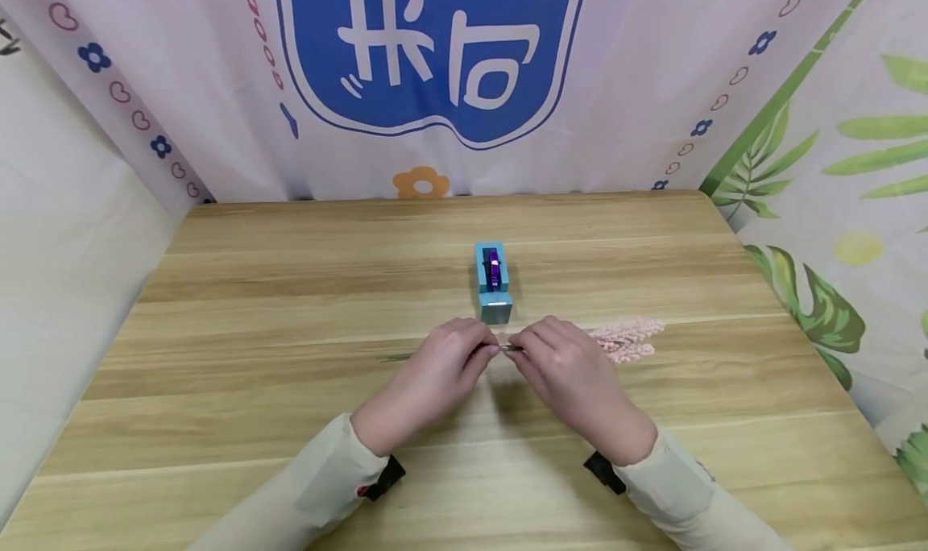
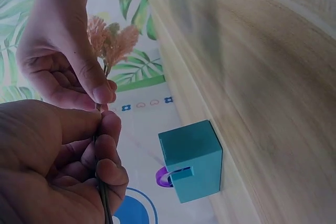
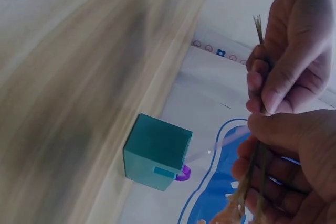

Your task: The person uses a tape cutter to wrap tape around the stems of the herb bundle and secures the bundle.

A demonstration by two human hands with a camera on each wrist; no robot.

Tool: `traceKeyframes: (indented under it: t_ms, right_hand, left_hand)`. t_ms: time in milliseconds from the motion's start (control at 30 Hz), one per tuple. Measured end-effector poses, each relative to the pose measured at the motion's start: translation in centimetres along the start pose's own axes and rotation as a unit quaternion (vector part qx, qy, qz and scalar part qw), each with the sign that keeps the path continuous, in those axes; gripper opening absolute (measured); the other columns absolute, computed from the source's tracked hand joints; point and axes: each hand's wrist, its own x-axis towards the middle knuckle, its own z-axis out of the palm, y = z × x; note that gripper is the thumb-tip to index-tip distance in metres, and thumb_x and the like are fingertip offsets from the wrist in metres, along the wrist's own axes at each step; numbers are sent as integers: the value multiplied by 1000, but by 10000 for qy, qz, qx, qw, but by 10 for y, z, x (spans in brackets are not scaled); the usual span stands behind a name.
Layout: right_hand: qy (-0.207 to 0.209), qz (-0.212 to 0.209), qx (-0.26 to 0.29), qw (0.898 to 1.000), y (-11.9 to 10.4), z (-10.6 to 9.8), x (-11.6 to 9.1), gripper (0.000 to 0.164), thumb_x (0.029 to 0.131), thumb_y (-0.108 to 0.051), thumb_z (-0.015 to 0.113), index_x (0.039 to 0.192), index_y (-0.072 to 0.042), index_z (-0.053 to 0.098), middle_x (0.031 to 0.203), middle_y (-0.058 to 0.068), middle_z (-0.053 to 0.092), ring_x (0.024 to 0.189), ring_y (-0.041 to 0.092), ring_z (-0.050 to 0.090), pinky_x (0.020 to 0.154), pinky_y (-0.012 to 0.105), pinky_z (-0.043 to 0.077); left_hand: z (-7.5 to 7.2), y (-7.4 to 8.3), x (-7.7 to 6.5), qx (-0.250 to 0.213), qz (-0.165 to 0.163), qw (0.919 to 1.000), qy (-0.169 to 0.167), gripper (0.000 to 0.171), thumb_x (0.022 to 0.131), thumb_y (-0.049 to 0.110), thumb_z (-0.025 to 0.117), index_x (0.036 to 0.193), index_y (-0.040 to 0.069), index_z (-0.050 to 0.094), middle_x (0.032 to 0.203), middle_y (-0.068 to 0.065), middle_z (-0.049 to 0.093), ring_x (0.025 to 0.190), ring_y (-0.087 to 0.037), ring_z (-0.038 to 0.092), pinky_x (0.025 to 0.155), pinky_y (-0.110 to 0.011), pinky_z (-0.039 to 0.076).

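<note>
A bunch of pink flowers (image 1: 629,341) on thin stems (image 1: 397,358) lies crosswise in both hands, blossoms to the right and stem ends to the left. My left hand (image 1: 449,359) pinches the stems between thumb and fingers. Close beside it, my right hand (image 1: 573,367) pinches them nearer the blossoms, the two sets of fingertips almost meeting. Just beyond the hands stands a teal tape dispenser (image 1: 496,311) with a purple roll (image 1: 494,267) in it. In the right wrist view a faint, see-through strip (image 3: 223,141) runs between the dispenser and the fingers.
The wooden table (image 1: 290,293) reaches back to a white curtain (image 1: 225,132) with a blue emblem (image 1: 435,92). A leaf-patterned cloth (image 1: 855,213) hangs along the right side, and a plain white one (image 1: 72,213) along the left.
</note>
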Motion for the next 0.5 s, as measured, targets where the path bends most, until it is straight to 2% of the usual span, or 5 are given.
traceKeyframes:
  t_ms: [233, 500]
  right_hand:
    - [-376, 61, -3, 9993, 2, -8, 2, 14, 90, -17, 83, 99, -7, 80, 92, 2, 77, 85, 16, 70, 76, 28, 61]
    - [-673, 136, 128, 9976, 3, -9, 4, 5, 93, -16, 80, 96, -12, 80, 88, -4, 75, 81, 10, 65, 72, 24, 58]
  left_hand:
    - [1, -2, -1, 21, 103, 9999, 94, 8, 102, 7, 67, 97, 5, 73, 88, 0, 71, 80, -12, 57, 73, -25, 51]
    - [3, -4, -2, 50, 151, 9998, 125, 7, 100, 6, 69, 94, 7, 72, 86, 1, 69, 80, -12, 56, 73, -25, 49]
